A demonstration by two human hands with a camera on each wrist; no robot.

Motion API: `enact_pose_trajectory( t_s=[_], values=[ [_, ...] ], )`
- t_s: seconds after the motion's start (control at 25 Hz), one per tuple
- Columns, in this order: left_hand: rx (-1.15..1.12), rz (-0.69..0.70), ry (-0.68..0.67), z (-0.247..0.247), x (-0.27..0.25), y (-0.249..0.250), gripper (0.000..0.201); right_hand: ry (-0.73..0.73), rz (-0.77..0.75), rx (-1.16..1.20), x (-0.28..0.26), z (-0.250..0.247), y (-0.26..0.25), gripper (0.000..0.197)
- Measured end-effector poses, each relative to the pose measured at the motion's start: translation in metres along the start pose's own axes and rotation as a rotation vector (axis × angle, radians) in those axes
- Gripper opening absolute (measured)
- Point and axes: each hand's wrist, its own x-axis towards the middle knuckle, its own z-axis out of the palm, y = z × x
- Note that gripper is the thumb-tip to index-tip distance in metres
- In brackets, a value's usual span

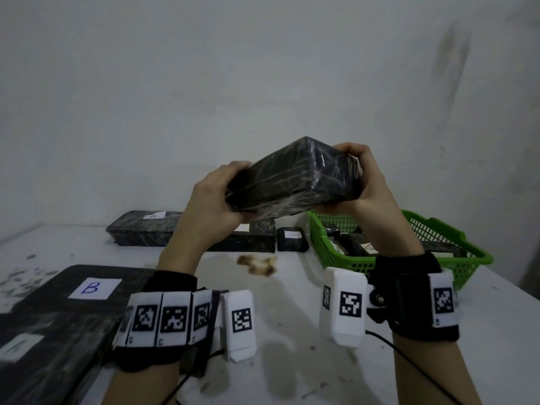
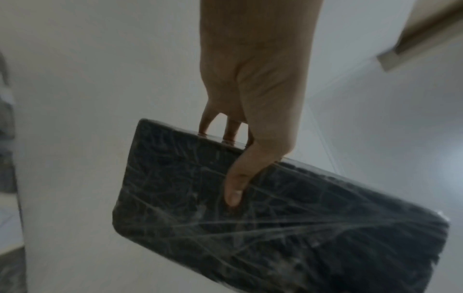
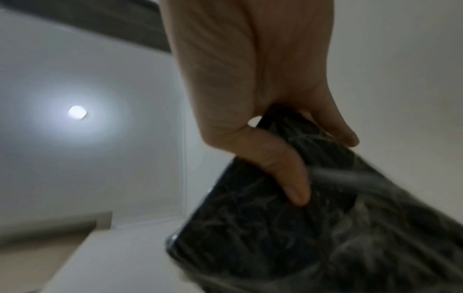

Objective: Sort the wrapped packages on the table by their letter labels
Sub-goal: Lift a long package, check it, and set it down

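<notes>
Both hands hold one black, film-wrapped package [image 1: 292, 178] up in the air above the table, tilted, with no label showing. My left hand [image 1: 217, 197] grips its near left end, thumb across the face [image 2: 234, 190]. My right hand [image 1: 369, 182] grips the far right end, fingers curled over the top edge [image 3: 283, 164]. At the near left lies a large black package labelled B [image 1: 93, 287], with another marked A [image 1: 20, 346] in front. Further back lie a long package labelled A [image 1: 146, 226], a second one [image 1: 251, 238] and a small one [image 1: 292, 239].
A green plastic basket [image 1: 447, 238] at the right holds several more wrapped packages, one with an A-like label [image 1: 368, 247]. A brown stain [image 1: 258, 266] marks the white tabletop [image 1: 292, 331]. A grey wall stands close behind the table. Cables trail from my wrist bands.
</notes>
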Motion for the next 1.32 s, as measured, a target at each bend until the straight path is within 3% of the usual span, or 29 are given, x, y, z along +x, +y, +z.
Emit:
enact_pose_trajectory(
  t_s=[0.16, 0.24, 0.28, 0.32, 0.4, 0.48, 0.52, 0.68, 0.88, 0.96, 1.08, 1.16, 1.2, 1.32],
  values=[
    [0.201, 0.035, 0.029, 0.005, 0.0, 0.0, 0.058, -0.138, 0.164, -0.105, -0.005, -0.011, -0.004, 0.081],
    [0.319, 0.101, 0.05, 0.003, 0.0, 0.005, 0.056, -0.054, 0.234, -0.048, -0.002, -0.009, -0.001, 0.081],
    [0.354, 0.106, 0.026, 0.001, 0.001, 0.008, 0.058, -0.007, 0.25, -0.013, 0.0, -0.008, 0.001, 0.069],
    [0.36, 0.072, -0.047, -0.002, 0.002, 0.011, 0.063, 0.032, 0.252, 0.023, 0.002, -0.006, 0.003, 0.048],
    [0.307, -0.103, -0.337, -0.006, 0.001, 0.014, 0.083, 0.089, 0.247, 0.053, 0.005, 0.0, 0.003, 0.012],
    [0.225, -0.362, -0.618, -0.012, -0.003, 0.01, 0.101, 0.067, 0.256, 0.024, 0.006, 0.009, 0.01, 0.012],
    [0.179, -0.465, -0.654, -0.016, -0.006, 0.005, 0.101, 0.043, 0.26, -0.024, 0.008, 0.017, 0.016, 0.019],
    [0.173, -0.665, -0.519, -0.043, -0.012, -0.015, 0.094, 0.033, 0.321, -0.351, 0.014, 0.04, 0.053, 0.04],
    [0.056, -0.752, -0.427, -0.067, -0.022, -0.026, 0.085, -0.04, 0.318, -0.318, 0.017, 0.037, 0.069, 0.031],
    [0.069, -0.774, -0.395, -0.076, -0.025, -0.03, 0.087, -0.172, 0.422, -0.414, 0.02, 0.029, 0.068, 0.03],
    [0.07, -0.813, -0.298, -0.086, -0.029, -0.031, 0.091, -0.493, 0.646, -0.652, 0.037, 0.02, 0.061, 0.036],
    [0.098, -0.823, -0.208, -0.089, -0.03, -0.03, 0.087, -0.619, 0.687, -0.762, 0.049, 0.024, 0.058, 0.041],
    [0.123, -0.827, -0.177, -0.091, -0.03, -0.029, 0.086, -0.591, 0.671, -0.747, 0.056, 0.027, 0.06, 0.041],
    [0.205, -0.841, -0.156, -0.104, -0.032, -0.024, 0.086, -0.316, 0.602, -0.519, 0.075, 0.043, 0.059, 0.035]
  ],
)
